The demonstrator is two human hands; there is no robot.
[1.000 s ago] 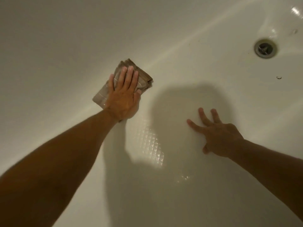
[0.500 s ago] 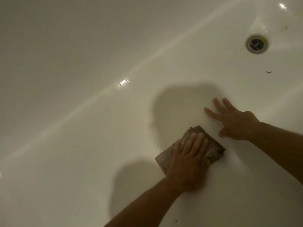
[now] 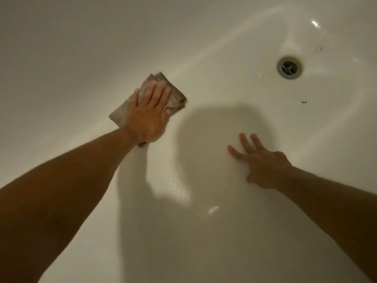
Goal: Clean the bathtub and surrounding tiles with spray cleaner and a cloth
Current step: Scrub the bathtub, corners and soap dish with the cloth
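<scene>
Brown folded cloth [image 3: 152, 100] lies flat under my left hand [image 3: 148, 117], fingers straight and together, palm pressing it against the white bathtub [image 3: 224, 58] just where the floor curves up into the side wall. Only the cloth's corners show past my hand. My right hand [image 3: 265, 166] rests bare on the tub floor — fingers spread and straight, holding nothing — well apart from the cloth, inside a broad shadow. Up and to the right sits the metal drain [image 3: 289, 67], with a small dark speck [image 3: 304, 101] below it.
</scene>
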